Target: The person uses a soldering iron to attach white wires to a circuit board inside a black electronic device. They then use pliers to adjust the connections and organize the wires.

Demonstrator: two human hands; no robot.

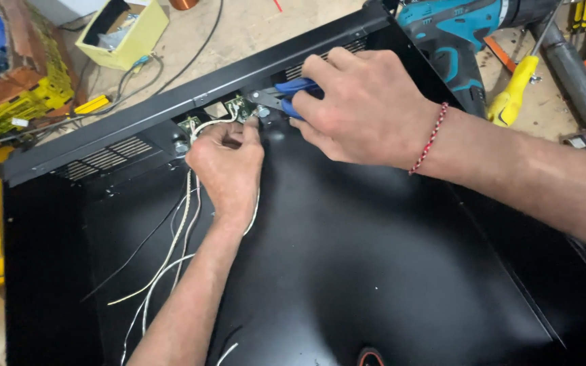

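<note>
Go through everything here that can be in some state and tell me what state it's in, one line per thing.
Right hand: closed around the blue-handled pliers.
Blue-handled pliers: gripped, tip at the rear wall fitting.
Left hand: pinching white wires at the rear wall.
White wires: loose, trailing over the case floor.
Black metal case: open, interior exposed.
Cordless drill: lying unheld.
Yellow screwdriver: lying unheld.

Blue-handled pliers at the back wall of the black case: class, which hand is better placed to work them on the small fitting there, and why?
Probably the right hand: it already grips the blue-handled pliers, jaws at the fitting. The left hand is pinching white wires beside it.
</note>
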